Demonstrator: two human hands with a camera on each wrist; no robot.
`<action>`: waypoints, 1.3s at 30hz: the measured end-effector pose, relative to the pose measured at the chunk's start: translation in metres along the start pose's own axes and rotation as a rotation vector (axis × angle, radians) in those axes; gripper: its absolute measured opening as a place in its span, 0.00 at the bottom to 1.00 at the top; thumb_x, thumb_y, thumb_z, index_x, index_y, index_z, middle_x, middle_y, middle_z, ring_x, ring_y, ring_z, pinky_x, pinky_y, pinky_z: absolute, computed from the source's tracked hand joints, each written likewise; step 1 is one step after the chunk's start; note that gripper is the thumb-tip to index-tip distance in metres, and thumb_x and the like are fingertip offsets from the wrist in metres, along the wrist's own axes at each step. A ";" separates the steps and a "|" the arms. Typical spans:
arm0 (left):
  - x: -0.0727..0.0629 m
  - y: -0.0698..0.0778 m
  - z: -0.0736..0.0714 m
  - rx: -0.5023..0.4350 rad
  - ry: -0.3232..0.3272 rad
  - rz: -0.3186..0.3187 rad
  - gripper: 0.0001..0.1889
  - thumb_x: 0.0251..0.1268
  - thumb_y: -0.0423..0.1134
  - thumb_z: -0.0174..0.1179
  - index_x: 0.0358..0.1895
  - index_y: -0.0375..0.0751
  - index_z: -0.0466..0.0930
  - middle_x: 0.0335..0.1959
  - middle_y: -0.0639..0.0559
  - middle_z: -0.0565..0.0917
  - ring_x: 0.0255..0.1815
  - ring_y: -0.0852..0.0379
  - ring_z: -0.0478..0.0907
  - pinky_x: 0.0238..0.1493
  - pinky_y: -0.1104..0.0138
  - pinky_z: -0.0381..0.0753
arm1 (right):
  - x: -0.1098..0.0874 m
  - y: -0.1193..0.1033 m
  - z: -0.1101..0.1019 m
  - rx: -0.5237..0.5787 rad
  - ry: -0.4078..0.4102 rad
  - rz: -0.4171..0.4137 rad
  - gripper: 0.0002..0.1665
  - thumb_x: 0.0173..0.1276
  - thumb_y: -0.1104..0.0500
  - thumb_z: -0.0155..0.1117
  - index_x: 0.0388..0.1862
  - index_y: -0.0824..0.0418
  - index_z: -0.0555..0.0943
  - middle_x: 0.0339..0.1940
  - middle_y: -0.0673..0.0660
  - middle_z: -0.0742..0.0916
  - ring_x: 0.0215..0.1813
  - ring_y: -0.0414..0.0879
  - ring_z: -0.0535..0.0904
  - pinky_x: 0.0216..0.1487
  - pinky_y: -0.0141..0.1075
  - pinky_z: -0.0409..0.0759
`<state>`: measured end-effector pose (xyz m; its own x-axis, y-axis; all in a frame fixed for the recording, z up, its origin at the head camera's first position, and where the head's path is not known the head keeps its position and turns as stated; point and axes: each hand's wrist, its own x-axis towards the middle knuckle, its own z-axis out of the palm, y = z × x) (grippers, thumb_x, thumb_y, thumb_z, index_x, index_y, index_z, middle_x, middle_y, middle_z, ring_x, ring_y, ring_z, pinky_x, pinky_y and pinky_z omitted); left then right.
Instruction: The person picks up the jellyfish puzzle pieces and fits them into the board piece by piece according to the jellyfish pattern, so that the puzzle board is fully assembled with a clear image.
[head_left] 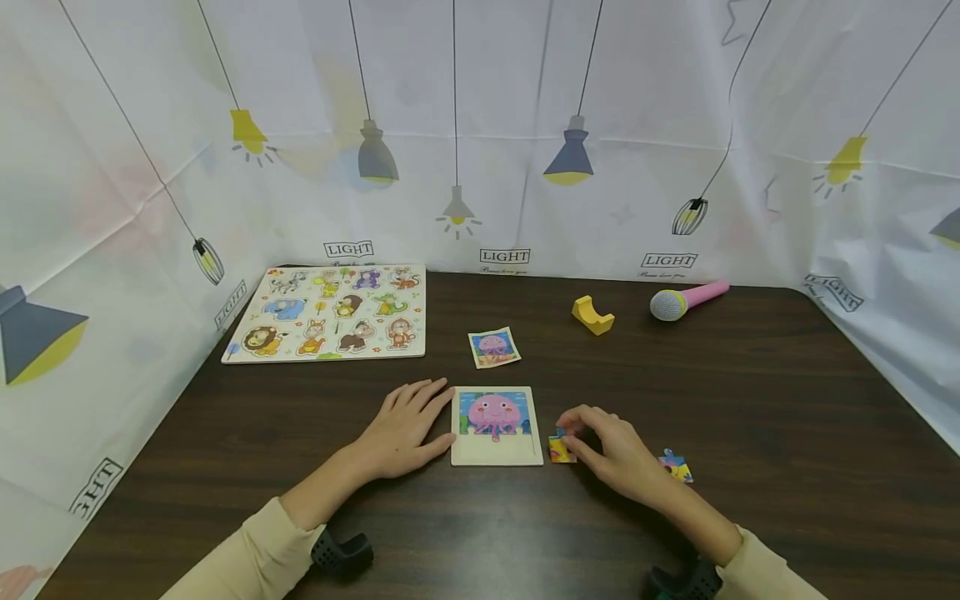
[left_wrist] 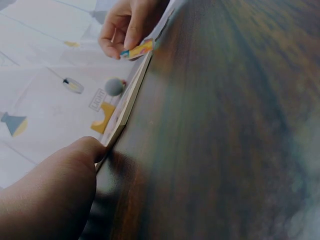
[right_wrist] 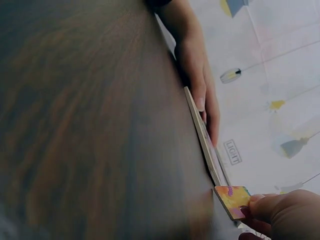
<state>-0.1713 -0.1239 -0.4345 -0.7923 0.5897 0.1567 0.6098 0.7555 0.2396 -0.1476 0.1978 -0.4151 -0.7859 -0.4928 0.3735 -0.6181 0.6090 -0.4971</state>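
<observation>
A square puzzle board (head_left: 495, 452) lies on the table, its upper part filled with a pink jellyfish picture and its lower strip bare. My left hand (head_left: 408, 429) rests at the board's left edge, fingers spread straight, the thumb touching the side. Just right of the board, my right hand (head_left: 611, 450) pinches a yellow puzzle piece (right_wrist: 232, 202) between thumb and fingers, tilted up off the table in the right wrist view. Another puzzle piece (head_left: 677, 467), blue and yellow, lies beside the right wrist, partly hidden by it.
A small jellyfish picture card (head_left: 494, 347) lies behind the board. At the back left sits a large animal puzzle board (head_left: 333, 312). A yellow arched block (head_left: 593, 316) and a pink toy microphone (head_left: 687, 301) are at the back right. A printed white cloth hangs behind the table.
</observation>
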 end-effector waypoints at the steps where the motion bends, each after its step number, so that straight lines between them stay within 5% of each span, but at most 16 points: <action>1: 0.000 0.000 0.000 0.000 0.000 0.000 0.34 0.68 0.60 0.39 0.71 0.44 0.54 0.71 0.45 0.54 0.69 0.45 0.50 0.64 0.48 0.48 | 0.001 -0.001 0.000 0.012 -0.006 0.012 0.12 0.59 0.65 0.65 0.41 0.56 0.77 0.27 0.38 0.78 0.32 0.33 0.73 0.39 0.41 0.70; 18: 0.001 0.001 -0.001 -0.004 -0.007 -0.010 0.35 0.68 0.60 0.39 0.71 0.43 0.54 0.71 0.45 0.54 0.70 0.46 0.49 0.64 0.48 0.47 | 0.018 -0.017 0.010 0.075 -0.014 0.049 0.10 0.61 0.63 0.64 0.41 0.56 0.78 0.31 0.41 0.79 0.35 0.35 0.74 0.41 0.42 0.74; 24: 0.000 0.000 0.000 0.003 0.000 -0.007 0.35 0.68 0.61 0.39 0.71 0.44 0.54 0.71 0.46 0.54 0.69 0.46 0.49 0.64 0.48 0.48 | 0.026 -0.024 0.021 0.120 0.001 0.017 0.09 0.61 0.63 0.64 0.41 0.56 0.78 0.30 0.41 0.80 0.34 0.36 0.75 0.40 0.41 0.76; 39: 0.001 0.000 0.000 -0.005 0.002 -0.011 0.34 0.68 0.60 0.39 0.70 0.43 0.56 0.71 0.46 0.55 0.69 0.46 0.49 0.64 0.48 0.48 | 0.048 -0.047 0.051 0.241 -0.019 0.083 0.05 0.63 0.61 0.62 0.38 0.57 0.79 0.28 0.44 0.81 0.32 0.38 0.75 0.34 0.33 0.74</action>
<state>-0.1716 -0.1234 -0.4342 -0.7990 0.5807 0.1560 0.6008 0.7604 0.2466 -0.1557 0.1141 -0.4133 -0.8321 -0.4599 0.3100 -0.5274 0.4833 -0.6988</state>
